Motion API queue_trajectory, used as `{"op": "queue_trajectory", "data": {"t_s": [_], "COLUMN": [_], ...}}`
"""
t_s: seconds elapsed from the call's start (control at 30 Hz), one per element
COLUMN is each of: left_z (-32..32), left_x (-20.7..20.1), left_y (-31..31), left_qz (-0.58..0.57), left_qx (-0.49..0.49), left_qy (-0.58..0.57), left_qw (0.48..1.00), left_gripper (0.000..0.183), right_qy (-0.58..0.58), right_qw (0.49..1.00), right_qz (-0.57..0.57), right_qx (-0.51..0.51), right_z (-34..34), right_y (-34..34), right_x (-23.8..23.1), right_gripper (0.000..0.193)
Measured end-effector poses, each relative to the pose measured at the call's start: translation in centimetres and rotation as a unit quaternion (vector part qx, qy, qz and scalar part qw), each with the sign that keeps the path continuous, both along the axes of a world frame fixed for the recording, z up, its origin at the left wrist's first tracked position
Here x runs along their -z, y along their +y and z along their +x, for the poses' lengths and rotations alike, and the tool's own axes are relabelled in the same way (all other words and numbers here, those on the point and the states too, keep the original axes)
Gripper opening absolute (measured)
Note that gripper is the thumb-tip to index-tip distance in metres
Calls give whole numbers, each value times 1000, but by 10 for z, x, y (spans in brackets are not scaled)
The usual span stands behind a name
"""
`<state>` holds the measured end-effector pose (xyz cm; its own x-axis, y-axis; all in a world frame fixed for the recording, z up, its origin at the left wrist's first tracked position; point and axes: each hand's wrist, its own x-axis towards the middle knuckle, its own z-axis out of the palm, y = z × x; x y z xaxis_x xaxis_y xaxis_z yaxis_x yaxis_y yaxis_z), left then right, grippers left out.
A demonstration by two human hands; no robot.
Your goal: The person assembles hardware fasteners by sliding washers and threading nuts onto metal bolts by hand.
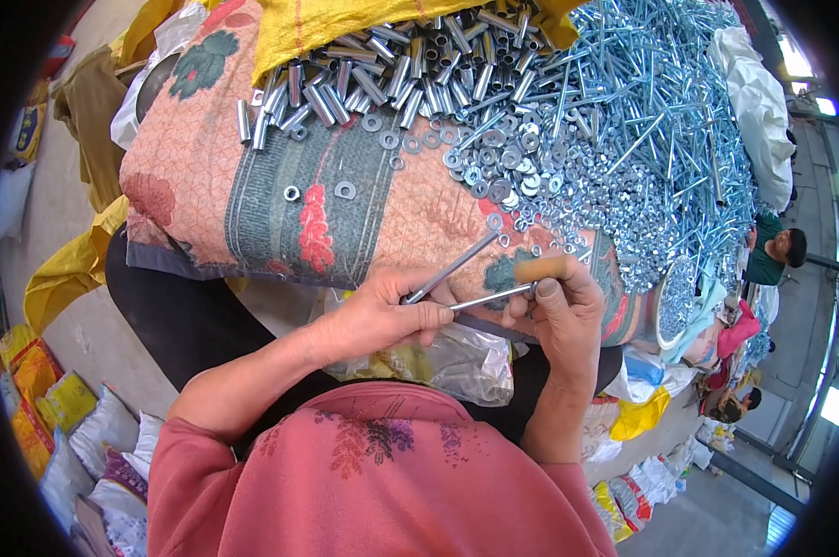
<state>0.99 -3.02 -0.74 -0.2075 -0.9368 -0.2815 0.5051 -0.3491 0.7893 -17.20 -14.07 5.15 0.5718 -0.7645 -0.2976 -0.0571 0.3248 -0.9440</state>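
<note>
My left hand (382, 316) is closed around the ends of two long silvery bolts. One long bolt (458, 264) slants up and away over the cloth, its tip near some loose washers. A second long bolt (490, 298) points right, toward my right hand (568, 320). There my thumb and fingers pinch its far end, where a small metal piece, too small to tell, sits. A tan finger cover (540, 269) is on one right fingertip. Just beyond my hands lies a spread of washers (507, 153) and small nuts (614, 218).
A patterned padded cloth (192, 158) covers the work surface. Metal sleeves (401, 79) lie heaped at the back under a yellow sack (345, 28); long bolts (661, 102) pile up at right. A white tub (675, 302) holds small parts. Other people (777, 249) are far right.
</note>
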Motion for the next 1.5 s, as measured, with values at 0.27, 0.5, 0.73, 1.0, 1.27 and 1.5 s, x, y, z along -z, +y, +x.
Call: {"op": "queue_trajectory", "data": {"t_s": [0.27, 0.5, 0.73, 1.0, 1.27, 1.5], "left_z": [-1, 1, -3, -5, -5, -2], "left_x": [5, 3, -3, -4, -5, -9], "left_y": [2, 1, 3, 0, -1, 1], "left_qz": [71, 39, 48, 71, 76, 93], "left_qx": [55, -8, 14, -1, 3, -15], "left_qy": [177, 185, 137, 123, 116, 100], "left_qw": [980, 982, 989, 990, 990, 991], "left_gripper": [14, 13, 9, 11, 14, 14], "right_qy": [-62, 179, 461, 413, 408, 329], "right_qw": [993, 955, 713, 650, 658, 841], "right_qz": [62, -235, -517, -638, -633, -409], "right_qx": [-85, 40, 109, 26, -17, 129], "right_z": [-5, -12, -40, -40, -37, -37], "right_y": [2, -21, -85, -105, -108, -85], "right_x": [4, 1, 26, 32, 27, 0], "right_gripper": [34, 31, 12, 10, 6, 7]}}
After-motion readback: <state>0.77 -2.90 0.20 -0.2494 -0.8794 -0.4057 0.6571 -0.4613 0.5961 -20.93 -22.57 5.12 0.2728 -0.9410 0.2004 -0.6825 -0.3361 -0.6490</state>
